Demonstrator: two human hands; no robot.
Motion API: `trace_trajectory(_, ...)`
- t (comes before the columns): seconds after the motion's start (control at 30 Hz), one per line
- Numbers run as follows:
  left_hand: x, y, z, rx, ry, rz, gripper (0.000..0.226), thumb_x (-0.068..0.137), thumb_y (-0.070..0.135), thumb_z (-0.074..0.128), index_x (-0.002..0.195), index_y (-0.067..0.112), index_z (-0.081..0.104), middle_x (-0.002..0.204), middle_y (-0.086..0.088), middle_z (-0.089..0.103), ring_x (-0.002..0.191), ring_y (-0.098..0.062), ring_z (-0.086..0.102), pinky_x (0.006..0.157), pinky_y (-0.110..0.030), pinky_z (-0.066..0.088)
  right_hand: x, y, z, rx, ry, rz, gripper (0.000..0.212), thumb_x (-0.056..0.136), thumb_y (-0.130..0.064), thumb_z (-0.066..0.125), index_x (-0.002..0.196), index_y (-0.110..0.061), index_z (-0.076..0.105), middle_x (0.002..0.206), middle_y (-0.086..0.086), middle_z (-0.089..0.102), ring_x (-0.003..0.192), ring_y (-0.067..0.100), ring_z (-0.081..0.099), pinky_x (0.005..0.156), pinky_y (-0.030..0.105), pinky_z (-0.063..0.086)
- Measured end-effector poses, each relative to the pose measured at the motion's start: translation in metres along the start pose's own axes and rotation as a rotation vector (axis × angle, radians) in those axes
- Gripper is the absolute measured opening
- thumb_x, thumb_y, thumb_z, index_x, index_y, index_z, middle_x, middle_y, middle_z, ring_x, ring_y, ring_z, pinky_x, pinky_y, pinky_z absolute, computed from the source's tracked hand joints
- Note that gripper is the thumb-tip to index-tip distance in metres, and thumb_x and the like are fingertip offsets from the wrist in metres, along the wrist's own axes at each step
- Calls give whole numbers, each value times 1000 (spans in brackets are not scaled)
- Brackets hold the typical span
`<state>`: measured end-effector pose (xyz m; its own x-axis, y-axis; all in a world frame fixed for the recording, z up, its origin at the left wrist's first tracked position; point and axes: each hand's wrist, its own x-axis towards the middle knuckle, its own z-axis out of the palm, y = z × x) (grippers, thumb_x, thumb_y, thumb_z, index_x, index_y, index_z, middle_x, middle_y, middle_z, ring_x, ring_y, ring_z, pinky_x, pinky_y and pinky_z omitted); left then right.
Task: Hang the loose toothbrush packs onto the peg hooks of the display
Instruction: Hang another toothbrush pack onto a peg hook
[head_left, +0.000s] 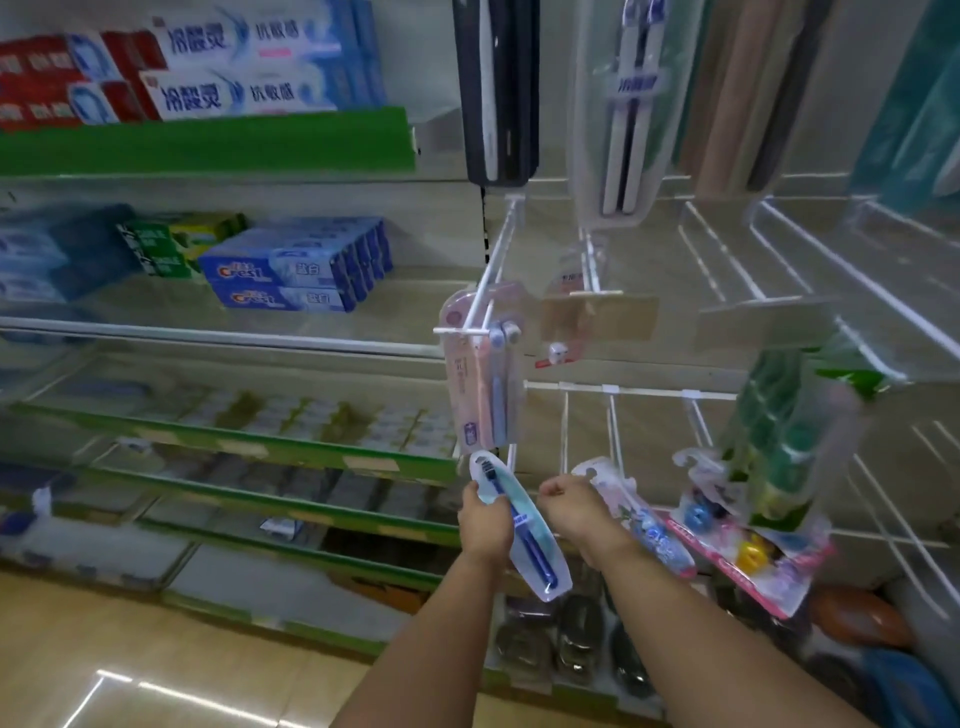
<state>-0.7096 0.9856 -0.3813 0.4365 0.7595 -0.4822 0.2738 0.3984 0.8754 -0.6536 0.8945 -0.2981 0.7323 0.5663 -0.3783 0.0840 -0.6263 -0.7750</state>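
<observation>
My left hand (485, 522) grips a toothbrush pack (524, 535) with a dark blue brush and pale teal card, held upright below the white peg hooks. My right hand (574, 506) holds a pink and blue toothbrush pack (641, 525) that slants down to the right. Just above my hands, a pink toothbrush pack (480, 374) hangs on a white peg hook (493, 265). Several bare peg hooks (613, 421) jut out of the panel behind my right hand.
Colourful children's brush packs (748, 551) and a green pack (789, 441) hang at the right. Toothpaste boxes (306, 270) fill the shelves at the left. Dark and clear packs (498, 88) hang above. Long wire hooks (841, 275) reach out at the right.
</observation>
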Motion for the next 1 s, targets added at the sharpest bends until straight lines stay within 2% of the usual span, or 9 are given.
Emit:
trace_trajectory(0.1,-28,27,0,-68,-22,-48,44,73,21,53,117,18,47,115,-15,59,103,-36,60,93,-53,50,12,4,12,-32,-14,29,12,87,-12,53,93,-16,61,90,3,56,86,20,52,77,26,41)
trace_trajectory(0.2,-45,44,0,-109,-16,-94,32,89,0,45,117,15,42,109,-16,55,102,-36,57,92,-48,49,16,2,17,-77,-13,76,24,87,-17,54,111,-16,57,101,6,55,93,24,54,82,30,44)
trace_trajectory(0.33,-48,46,1,-108,35,-137,31,89,2,44,119,5,49,112,-21,60,98,-37,60,86,-46,51,18,-2,20,-63,25,125,37,86,-18,56,123,-12,52,118,14,58,107,31,57,92,35,48)
trace_trajectory(0.4,-48,46,2,-130,50,-126,30,89,2,43,116,2,56,108,-22,64,94,-36,63,85,-46,53,16,-4,21,-32,58,124,35,86,-17,56,121,-11,54,117,15,60,106,32,58,93,40,49)
trace_trajectory(0.53,-64,53,5,-148,71,-79,32,87,-3,39,107,2,63,100,-20,67,85,-33,64,79,-42,57,6,-7,15,-35,114,80,22,93,-18,48,105,-7,63,108,16,65,86,26,57,76,31,47)
trace_trajectory(0.67,-90,54,11,-106,32,-113,31,87,-4,39,104,1,63,86,-14,64,71,-25,60,57,-30,51,-16,-4,-3,-69,149,96,19,92,-11,47,96,-6,64,108,17,65,97,31,60,80,31,45)
trace_trajectory(0.73,-100,50,17,-84,33,-117,29,78,3,45,100,3,65,90,-16,67,78,-31,65,65,-38,56,-30,-3,-15,-92,151,109,18,91,-10,48,90,-7,65,110,16,66,101,31,60,83,30,45)
trace_trajectory(0.83,-122,49,25,-82,64,-101,21,76,3,46,89,9,61,91,-16,67,87,-35,65,81,-46,57,-56,-3,-35,-126,143,113,25,90,-9,48,66,-13,51,104,19,62,98,28,59,71,25,43)
trace_trajectory(1.0,-198,66,35,-112,135,37,23,84,-1,39,86,18,53,89,-11,63,86,-32,63,78,-42,57,-107,0,-60,-64,167,76,12,87,-9,47,85,-14,57,98,14,63,83,22,54,75,31,48)
